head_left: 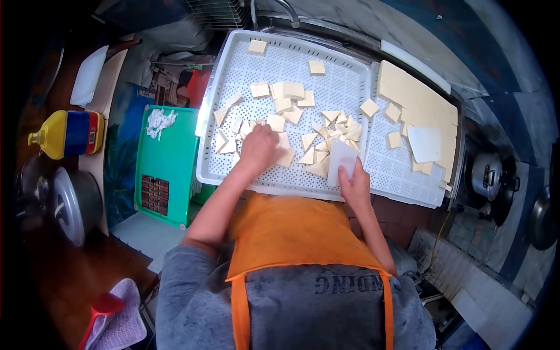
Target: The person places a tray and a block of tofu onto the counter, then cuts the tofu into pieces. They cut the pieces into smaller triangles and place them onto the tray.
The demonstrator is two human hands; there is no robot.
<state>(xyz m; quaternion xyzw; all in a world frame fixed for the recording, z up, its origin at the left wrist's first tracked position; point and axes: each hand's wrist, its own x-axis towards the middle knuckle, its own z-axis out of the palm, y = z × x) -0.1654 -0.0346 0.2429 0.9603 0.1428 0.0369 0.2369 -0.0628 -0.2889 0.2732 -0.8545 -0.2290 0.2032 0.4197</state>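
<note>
Pale cut pieces, white perforated tray

Left hand: rested among pieces at the tray's near left; whether its fingers pinched any could not be told. Right hand: was clamped on a white scraper, beside heaped pieces. Adjoining right-hand tray: held a pale slab.

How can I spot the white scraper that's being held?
Find the big white tray above the orange apron. Near its bottom right corner, the right hand holds the white scraper. Being held sets it apart from the other white piece on the pale slab.
</note>
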